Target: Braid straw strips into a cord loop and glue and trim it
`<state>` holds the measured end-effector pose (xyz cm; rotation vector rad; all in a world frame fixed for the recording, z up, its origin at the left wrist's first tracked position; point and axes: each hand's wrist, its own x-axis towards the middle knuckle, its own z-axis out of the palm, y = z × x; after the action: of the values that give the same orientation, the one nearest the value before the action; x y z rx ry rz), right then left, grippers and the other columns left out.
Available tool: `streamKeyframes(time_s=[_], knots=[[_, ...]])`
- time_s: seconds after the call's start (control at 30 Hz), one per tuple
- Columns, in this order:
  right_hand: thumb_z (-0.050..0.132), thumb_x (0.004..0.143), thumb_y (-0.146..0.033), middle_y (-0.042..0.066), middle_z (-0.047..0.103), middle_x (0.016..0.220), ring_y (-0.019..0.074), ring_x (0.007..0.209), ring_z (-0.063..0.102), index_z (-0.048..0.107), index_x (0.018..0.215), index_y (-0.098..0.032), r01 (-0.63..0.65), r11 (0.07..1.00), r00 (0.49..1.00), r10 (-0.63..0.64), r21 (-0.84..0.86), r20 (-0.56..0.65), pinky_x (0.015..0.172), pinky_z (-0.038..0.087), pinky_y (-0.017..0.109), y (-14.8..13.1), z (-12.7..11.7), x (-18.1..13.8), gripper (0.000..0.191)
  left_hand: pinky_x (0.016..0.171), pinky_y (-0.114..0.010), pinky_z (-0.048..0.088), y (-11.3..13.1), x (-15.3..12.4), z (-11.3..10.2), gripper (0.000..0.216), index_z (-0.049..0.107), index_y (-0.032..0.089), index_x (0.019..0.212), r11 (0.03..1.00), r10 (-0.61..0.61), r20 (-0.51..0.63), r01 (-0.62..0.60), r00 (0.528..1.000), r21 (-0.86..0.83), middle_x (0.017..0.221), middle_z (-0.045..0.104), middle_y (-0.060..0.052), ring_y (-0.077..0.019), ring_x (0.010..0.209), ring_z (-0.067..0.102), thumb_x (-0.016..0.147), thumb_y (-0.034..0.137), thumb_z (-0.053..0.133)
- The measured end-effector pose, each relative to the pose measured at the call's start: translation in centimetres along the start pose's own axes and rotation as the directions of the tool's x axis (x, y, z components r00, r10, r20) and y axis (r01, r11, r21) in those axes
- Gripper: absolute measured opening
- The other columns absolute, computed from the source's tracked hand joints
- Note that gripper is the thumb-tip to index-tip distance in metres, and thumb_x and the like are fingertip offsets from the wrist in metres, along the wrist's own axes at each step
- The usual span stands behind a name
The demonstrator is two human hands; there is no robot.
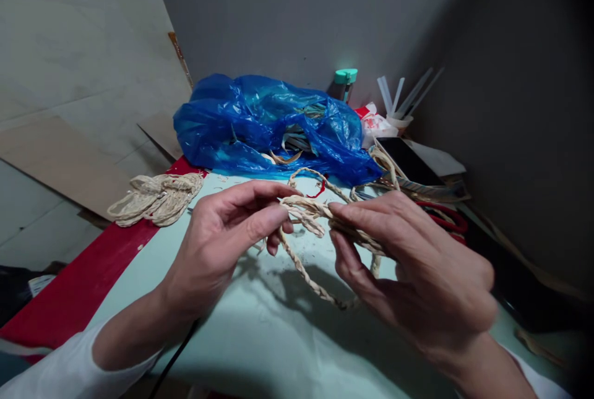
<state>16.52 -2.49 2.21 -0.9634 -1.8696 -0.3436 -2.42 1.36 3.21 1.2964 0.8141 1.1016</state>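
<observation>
A pale braided straw cord (304, 272) runs between both hands and loops down onto the light green table top (260, 337). My left hand (223, 244) pinches the cord's knotted bunch at its left side with thumb and fingers closed. My right hand (408, 263) grips the same cord from the right, fingers wrapped round it. More of the cord arcs back toward the blue bag (269, 124).
A blue plastic bag with straw strips lies at the back. A coiled bundle of woven cord (155, 199) rests at the left on the red edge (78, 287). A green-capped bottle (344, 81), white sticks in a cup (400, 102) and a red cord (448, 219) crowd the right.
</observation>
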Motion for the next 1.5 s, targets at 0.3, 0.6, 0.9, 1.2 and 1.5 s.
streamKeyframes(time_s=[0.3, 0.6, 0.9, 1.2, 1.5], knots=[[0.065, 0.083, -0.008, 0.006, 0.071, 0.085, 0.0179, 0.07, 0.063, 0.066, 0.101, -0.021, -0.022, 0.999, 0.997, 0.019, 0.038, 0.074, 0.064, 0.051, 0.032, 0.3, -0.4, 0.2, 0.022, 0.055, -0.018, 0.048, 0.0, 0.1, -0.3, 0.014, 0.075, 0.021, 0.095, 0.999, -0.04, 0.041, 0.041, 0.998, -0.005, 0.077, 0.07, -0.002, -0.0094, 0.06, 0.059, 0.081, 0.023, 0.073], [0.072, 0.085, -0.025, 0.008, 0.07, 0.083, 0.0175, 0.07, 0.059, 0.064, 0.1, -0.013, 0.001, 0.998, 0.99, -0.009, 0.056, 0.14, 0.066, 0.05, 0.032, 0.0, -0.1, 0.0, 0.02, 0.049, -0.015, 0.046, 0.0, 0.4, 0.4, 0.011, 0.071, 0.016, 0.085, 0.985, -0.12, -0.043, 0.114, 0.992, -0.125, 0.069, 0.065, 0.002, -0.0055, 0.05, 0.055, 0.075, 0.016, 0.075], [0.069, 0.084, -0.013, 0.008, 0.071, 0.084, 0.0188, 0.071, 0.06, 0.063, 0.103, -0.016, 0.101, 0.994, 0.987, -0.095, -0.041, 0.13, 0.068, 0.05, 0.035, 0.6, -0.1, -0.2, 0.02, 0.042, -0.014, 0.038, 0.2, 0.5, 0.0, 0.009, 0.068, 0.014, 0.078, 0.971, -0.195, 0.014, 0.195, 0.981, -0.138, 0.061, 0.064, -0.001, -0.0047, 0.046, 0.047, 0.073, 0.017, 0.075], [0.064, 0.088, -0.017, 0.002, 0.066, 0.072, 0.0136, 0.061, 0.057, 0.063, 0.095, -0.018, -0.006, 0.998, 0.979, -0.007, 0.063, 0.204, 0.059, 0.047, 0.027, 0.9, -0.5, 0.1, 0.007, 0.041, -0.014, 0.026, 0.2, 1.2, -0.3, 0.015, 0.065, 0.014, 0.074, 0.921, -0.353, 0.066, 0.359, 0.933, -0.153, 0.057, 0.05, 0.001, -0.0051, 0.048, 0.036, 0.072, 0.025, 0.075], [0.07, 0.082, -0.015, 0.002, 0.073, 0.078, 0.0105, 0.059, 0.063, 0.067, 0.091, -0.016, -0.23, 0.95, 0.962, 0.189, 0.211, 0.195, 0.057, 0.05, 0.022, 1.0, -0.6, 0.2, 0.009, 0.051, -0.017, 0.037, -0.3, 0.7, -0.8, 0.014, 0.07, 0.017, 0.083, 0.99, -0.134, 0.051, 0.131, 0.99, 0.053, 0.068, 0.054, 0.0, -0.0079, 0.056, 0.043, 0.084, 0.031, 0.067]])
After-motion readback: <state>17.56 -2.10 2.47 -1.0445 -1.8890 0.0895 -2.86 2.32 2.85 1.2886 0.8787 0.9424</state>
